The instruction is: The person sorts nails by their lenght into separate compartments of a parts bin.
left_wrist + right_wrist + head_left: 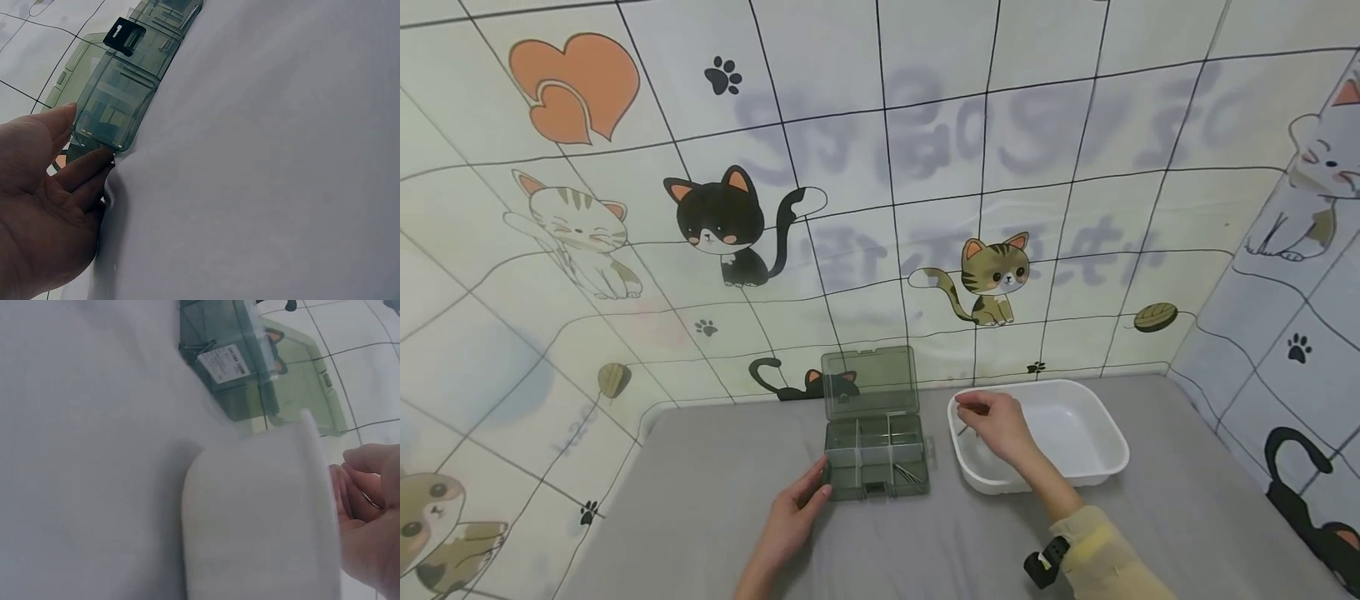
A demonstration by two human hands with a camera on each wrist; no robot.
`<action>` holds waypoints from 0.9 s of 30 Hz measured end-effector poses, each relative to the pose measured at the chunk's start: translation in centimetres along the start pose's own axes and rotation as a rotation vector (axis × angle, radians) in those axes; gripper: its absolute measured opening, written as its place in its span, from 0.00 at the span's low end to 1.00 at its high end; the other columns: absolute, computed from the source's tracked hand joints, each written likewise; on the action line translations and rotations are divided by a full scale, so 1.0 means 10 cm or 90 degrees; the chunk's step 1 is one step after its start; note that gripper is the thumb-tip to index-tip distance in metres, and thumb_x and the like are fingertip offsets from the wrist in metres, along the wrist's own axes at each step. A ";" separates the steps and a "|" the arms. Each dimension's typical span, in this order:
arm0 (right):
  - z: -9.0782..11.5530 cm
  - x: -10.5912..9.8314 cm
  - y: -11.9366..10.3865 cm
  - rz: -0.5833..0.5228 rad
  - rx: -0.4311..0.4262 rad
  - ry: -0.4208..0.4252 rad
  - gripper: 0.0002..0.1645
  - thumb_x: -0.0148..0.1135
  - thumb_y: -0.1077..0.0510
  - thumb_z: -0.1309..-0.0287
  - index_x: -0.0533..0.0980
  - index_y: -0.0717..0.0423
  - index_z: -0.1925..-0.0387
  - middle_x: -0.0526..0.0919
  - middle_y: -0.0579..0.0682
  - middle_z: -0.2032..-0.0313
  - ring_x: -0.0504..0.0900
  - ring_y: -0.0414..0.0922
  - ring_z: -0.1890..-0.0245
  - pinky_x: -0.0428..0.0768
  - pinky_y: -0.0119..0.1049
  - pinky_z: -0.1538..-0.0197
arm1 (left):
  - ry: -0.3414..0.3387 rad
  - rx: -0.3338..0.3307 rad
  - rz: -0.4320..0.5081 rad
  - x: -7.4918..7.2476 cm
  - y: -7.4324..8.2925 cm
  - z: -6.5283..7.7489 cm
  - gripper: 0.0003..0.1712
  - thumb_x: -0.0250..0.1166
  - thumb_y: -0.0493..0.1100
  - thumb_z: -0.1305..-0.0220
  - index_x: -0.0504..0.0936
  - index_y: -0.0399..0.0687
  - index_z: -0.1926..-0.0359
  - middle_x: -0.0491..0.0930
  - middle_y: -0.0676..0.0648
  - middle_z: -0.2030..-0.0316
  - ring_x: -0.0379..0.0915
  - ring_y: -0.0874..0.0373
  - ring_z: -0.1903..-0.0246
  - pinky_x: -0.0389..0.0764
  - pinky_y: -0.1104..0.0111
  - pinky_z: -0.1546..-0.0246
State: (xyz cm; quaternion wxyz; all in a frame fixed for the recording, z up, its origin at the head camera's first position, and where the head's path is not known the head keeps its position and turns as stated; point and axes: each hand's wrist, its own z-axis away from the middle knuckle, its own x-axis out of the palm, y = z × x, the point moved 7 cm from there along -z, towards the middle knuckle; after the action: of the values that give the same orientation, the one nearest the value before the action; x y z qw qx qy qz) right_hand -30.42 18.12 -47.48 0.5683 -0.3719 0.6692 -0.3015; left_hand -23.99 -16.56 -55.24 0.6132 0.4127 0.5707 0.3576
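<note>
A green see-through compartment box (pixel 877 454) stands on the grey-covered surface, its lid (pixel 871 383) raised at the back. Several thin metal pieces (pixel 907 474) lie in its front right compartment. My left hand (pixel 793 510) touches the box's left side, thumb at the front and fingers alongside. In the left wrist view, the fingers reach to the box's lower corner. Over the left rim of a white plastic basin (pixel 1075 425), my right hand (pixel 997 423) has thumb and fingers drawn together. A short thin metal piece (pixel 963 430) shows just below its fingers, its upper end hidden by the hand.
The basin stands right of the box, with a narrow gap between them. A cat-patterned cloth (pixel 865 208) hangs right behind both and along the sides. A black wrist device (pixel 1047 562) sits by the right sleeve (pixel 1101 554).
</note>
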 end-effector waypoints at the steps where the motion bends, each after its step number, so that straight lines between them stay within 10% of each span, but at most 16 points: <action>1: -0.01 0.00 0.02 -0.001 0.004 0.003 0.13 0.66 0.64 0.35 0.85 0.64 0.51 0.89 0.57 0.57 0.87 0.55 0.56 0.85 0.40 0.58 | 0.001 -0.004 0.002 0.00 -0.01 0.00 0.28 0.63 0.44 0.24 0.72 0.46 0.27 0.70 0.37 0.30 0.66 0.40 0.30 0.74 0.53 0.36; 27: -0.18 0.16 0.44 0.059 0.043 -0.046 0.12 0.69 0.69 0.45 0.85 0.68 0.58 0.89 0.57 0.65 0.87 0.50 0.65 0.84 0.35 0.64 | 0.001 0.006 -0.007 -0.01 0.01 0.00 0.28 0.62 0.44 0.24 0.72 0.46 0.27 0.70 0.36 0.31 0.65 0.39 0.30 0.73 0.52 0.35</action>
State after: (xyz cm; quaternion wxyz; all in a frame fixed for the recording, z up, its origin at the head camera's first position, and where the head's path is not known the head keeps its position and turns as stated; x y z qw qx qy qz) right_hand -33.02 19.13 -51.67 0.6173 -0.3317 0.6546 -0.2835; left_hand -24.02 -16.63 -55.11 0.6130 0.4121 0.5751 0.3518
